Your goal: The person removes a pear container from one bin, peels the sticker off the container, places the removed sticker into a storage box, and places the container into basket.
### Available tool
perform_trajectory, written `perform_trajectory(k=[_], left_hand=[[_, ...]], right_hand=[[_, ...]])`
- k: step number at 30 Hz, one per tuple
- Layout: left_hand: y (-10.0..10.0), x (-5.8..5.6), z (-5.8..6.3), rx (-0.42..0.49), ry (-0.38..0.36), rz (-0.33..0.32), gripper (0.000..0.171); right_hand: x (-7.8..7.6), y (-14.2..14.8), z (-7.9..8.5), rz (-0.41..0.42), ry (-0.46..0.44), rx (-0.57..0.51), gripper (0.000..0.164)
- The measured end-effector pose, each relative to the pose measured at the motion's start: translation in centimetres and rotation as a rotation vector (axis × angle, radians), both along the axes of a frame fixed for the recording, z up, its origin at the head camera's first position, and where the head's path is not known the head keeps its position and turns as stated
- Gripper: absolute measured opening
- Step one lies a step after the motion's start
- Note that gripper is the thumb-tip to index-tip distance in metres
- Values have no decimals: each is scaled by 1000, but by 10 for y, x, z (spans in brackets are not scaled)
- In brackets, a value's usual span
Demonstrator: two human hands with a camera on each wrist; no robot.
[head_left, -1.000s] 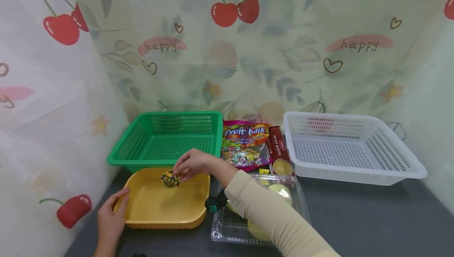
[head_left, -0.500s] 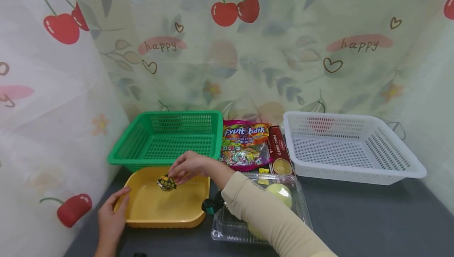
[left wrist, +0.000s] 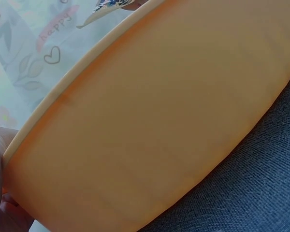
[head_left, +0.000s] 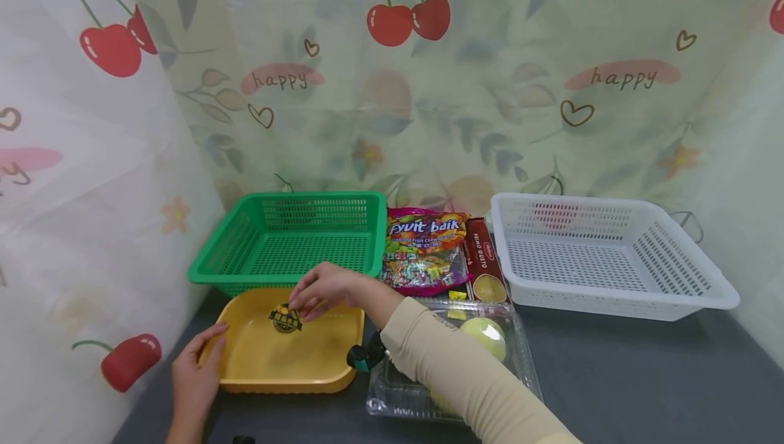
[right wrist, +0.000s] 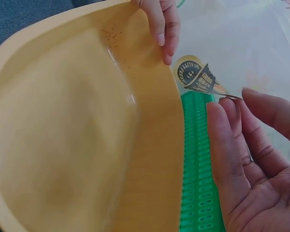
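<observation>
nearest us, the left hand point(head_left: 198, 368) grips the tub point(head_left: 288, 385); over it, the right hand point(head_left: 329, 289), thumb meeting fingers, pinches the label point(head_left: 284, 320): lifted, we judge, but not laid down; beyond that grip, a green basket point(head_left: 378, 236).

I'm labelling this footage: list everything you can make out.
Tub: 1, yellow, front
Label: 1, black/gold, over tub
Left basket: 1, green, behind tub
Right basket: 1, white, rear
Candy bag: 1, multicoloured, between baskets
Box: 1, red, beside candy bag
Small item: 1+, yellow, beside box
Container: 1, clear, right of tub
Round items: 2+, yellow, in container
Table: 1, dark, underneath
Backdrop: 1, pale, behind
Device: 1, black, right wrist
Sleeve: 1, beige, right arm
Left grip: 1, bare, on tub's rim
Right grip: 1, bare, pinching label
</observation>
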State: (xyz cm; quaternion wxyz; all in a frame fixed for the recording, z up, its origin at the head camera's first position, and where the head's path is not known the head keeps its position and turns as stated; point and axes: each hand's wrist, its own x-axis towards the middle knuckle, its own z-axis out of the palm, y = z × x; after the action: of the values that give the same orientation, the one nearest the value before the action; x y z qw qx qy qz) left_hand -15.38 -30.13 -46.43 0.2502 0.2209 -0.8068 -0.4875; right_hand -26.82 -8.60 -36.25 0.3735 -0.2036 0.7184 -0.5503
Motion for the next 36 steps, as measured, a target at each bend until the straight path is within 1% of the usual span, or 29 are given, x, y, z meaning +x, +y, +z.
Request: perform_trajectory(k=[7, 10, 16, 20, 25, 29, 36], left_hand=[[1, 0, 2, -4, -43, 7, 31], [1, 1, 3, -3, -46, 3, 31], [1, -1, 4, -7, -75, 13, 31], [2, 0, 5, -13, -66, 11, 30], [2, 0, 6, -8, -80, 14, 30], [3, 0, 7, -19, -79, 4, 31], [2, 1, 6, -17, -63, 5, 30]], right_hand=[[2, -2, 1, -1, 10, 3, 11], [2, -3, 1, 0, 18, 6, 11], [2, -3, 1, 8, 22, 1, 11], [1, -2, 0, 10, 21, -6, 11], [0, -1, 0, 7, 28, -8, 10], [-1, 0, 0, 7, 27, -19, 10], [-6, 7, 0, -16, -5, -40, 12]])
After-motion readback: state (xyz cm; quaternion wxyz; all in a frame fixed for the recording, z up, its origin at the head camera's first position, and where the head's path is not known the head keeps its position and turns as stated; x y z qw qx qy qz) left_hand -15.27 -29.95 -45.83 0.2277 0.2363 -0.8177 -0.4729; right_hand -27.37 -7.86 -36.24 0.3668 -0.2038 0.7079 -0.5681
